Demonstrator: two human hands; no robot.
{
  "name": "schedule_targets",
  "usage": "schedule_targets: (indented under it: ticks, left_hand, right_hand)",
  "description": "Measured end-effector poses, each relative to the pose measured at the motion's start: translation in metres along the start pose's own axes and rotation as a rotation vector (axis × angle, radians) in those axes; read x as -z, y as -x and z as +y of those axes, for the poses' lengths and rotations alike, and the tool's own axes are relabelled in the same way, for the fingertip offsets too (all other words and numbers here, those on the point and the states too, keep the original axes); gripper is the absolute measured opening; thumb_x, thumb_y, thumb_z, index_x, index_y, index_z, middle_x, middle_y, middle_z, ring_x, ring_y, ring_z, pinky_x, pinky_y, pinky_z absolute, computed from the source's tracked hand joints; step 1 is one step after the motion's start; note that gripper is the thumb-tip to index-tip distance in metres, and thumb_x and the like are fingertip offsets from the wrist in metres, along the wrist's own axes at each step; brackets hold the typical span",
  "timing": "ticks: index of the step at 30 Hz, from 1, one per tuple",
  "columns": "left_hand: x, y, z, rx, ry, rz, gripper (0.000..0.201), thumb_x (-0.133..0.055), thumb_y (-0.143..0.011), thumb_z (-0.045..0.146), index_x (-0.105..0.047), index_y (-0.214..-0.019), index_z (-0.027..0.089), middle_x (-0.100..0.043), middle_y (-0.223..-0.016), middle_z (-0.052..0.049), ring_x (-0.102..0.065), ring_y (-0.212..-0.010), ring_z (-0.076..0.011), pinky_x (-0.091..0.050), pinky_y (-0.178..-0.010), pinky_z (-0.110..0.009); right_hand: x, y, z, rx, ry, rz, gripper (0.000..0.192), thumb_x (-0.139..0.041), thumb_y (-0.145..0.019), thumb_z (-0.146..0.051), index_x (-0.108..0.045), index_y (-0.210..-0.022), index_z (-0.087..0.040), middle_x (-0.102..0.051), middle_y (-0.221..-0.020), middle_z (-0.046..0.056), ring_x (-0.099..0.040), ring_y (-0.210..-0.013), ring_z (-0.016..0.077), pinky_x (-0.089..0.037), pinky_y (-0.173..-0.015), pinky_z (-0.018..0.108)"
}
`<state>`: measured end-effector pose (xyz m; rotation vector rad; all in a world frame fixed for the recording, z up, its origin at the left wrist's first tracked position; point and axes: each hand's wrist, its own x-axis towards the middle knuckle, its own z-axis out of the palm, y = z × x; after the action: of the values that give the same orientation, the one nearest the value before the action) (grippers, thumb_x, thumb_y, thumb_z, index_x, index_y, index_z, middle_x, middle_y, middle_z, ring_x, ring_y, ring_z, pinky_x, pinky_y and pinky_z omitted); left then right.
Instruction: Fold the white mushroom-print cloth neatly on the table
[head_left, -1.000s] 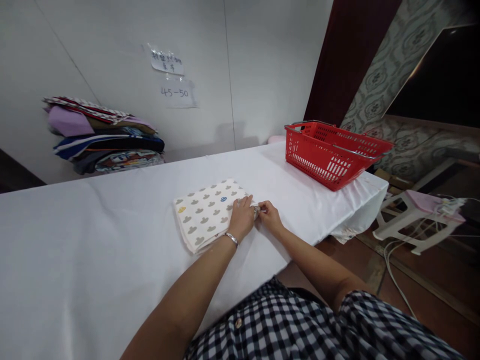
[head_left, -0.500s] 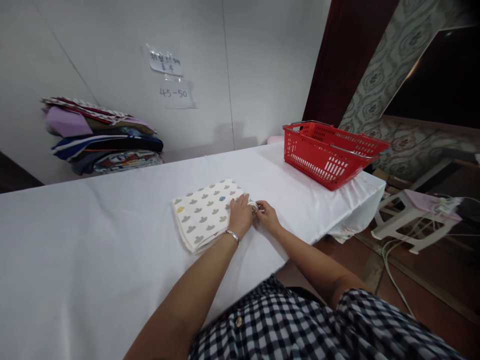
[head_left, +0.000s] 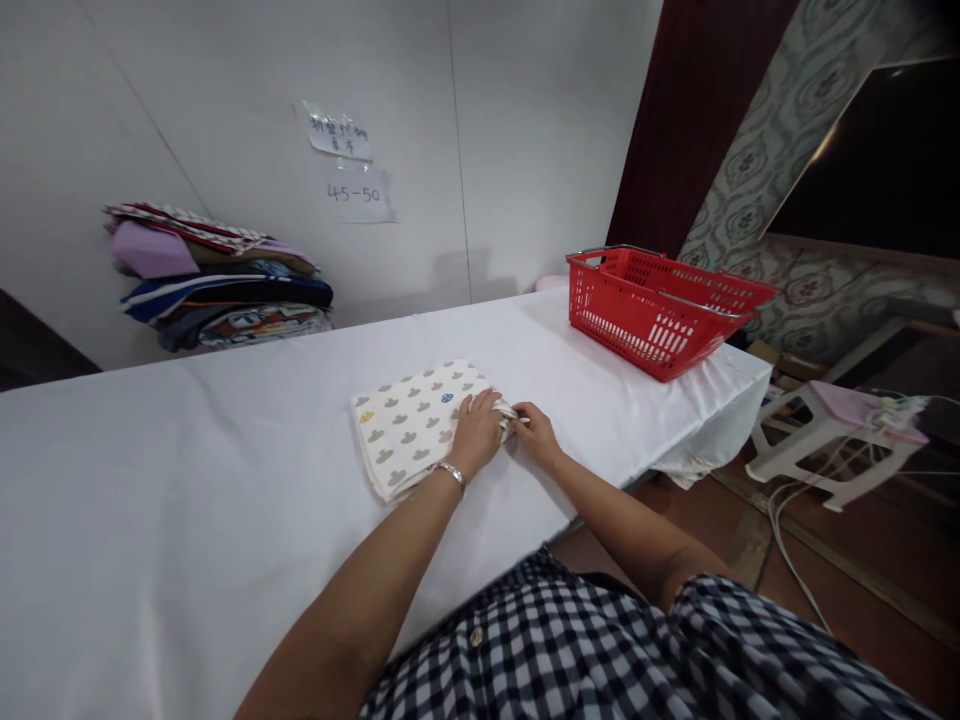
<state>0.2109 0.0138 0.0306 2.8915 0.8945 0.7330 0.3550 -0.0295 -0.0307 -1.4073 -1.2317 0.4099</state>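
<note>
Cotton corner is being pinched by the right hand (head_left: 534, 432) while the left hand (head_left: 475, 434) is pressing flat on the folded patterned cloth (head_left: 414, 427), lying mid-table (head_left: 150, 480); tugging sideways could undo the fold.

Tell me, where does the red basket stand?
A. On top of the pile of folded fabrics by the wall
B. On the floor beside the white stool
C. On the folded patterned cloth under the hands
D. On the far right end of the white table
D: the red basket sits on the white table at its far right end, apart from the folded patterned cloth.
</note>
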Motion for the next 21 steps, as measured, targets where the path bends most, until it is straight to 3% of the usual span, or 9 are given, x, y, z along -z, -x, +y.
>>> schedule_targets:
  ticks: [4,8,11,21]
  left_hand:
    - [-0.001,0.0,-0.001,0.013,0.01,0.022,0.027,-0.045,-0.078,0.009,-0.067,-0.088,0.02,-0.054,-0.132,-0.008,-0.038,-0.131,-0.024,-0.027,-0.109,-0.047]
    - [-0.001,-0.002,-0.002,0.022,0.006,0.033,0.024,-0.046,-0.076,0.008,-0.067,-0.083,0.019,-0.054,-0.131,-0.009,-0.039,-0.13,-0.0243,-0.03,-0.107,-0.046]
    - [-0.002,-0.002,-0.002,0.02,0.008,0.036,0.023,-0.047,-0.076,0.009,-0.066,-0.084,0.019,-0.054,-0.131,-0.009,-0.039,-0.13,-0.0241,-0.031,-0.106,-0.044]
    - [-0.002,0.0,-0.002,0.01,0.042,0.01,0.029,-0.045,-0.078,0.01,-0.066,-0.095,0.019,-0.054,-0.132,-0.01,-0.039,-0.13,-0.0239,-0.029,-0.108,-0.044]
  right_hand:
    - [0.003,0.005,-0.007,0.046,0.065,0.027,0.017,-0.051,-0.078,-0.025,-0.054,-0.094,-0.022,-0.063,-0.092,0.004,-0.061,-0.083,0.0184,-0.053,-0.071,0.033]
    - [0.01,0.012,-0.015,0.296,0.267,0.087,0.011,-0.052,-0.079,-0.019,-0.058,-0.088,-0.022,-0.057,-0.121,0.009,-0.05,-0.116,0.0226,-0.044,-0.095,0.042]
    - [0.012,0.013,-0.017,0.396,0.405,0.064,0.016,-0.05,-0.083,-0.015,-0.063,-0.088,-0.022,-0.055,-0.125,0.009,-0.046,-0.121,0.0226,-0.038,-0.101,0.045]
    - [0.002,0.009,-0.024,0.328,0.778,-0.027,0.02,-0.049,-0.089,-0.016,-0.065,-0.101,-0.021,-0.056,-0.13,0.01,-0.043,-0.125,0.0279,-0.036,-0.098,0.047]
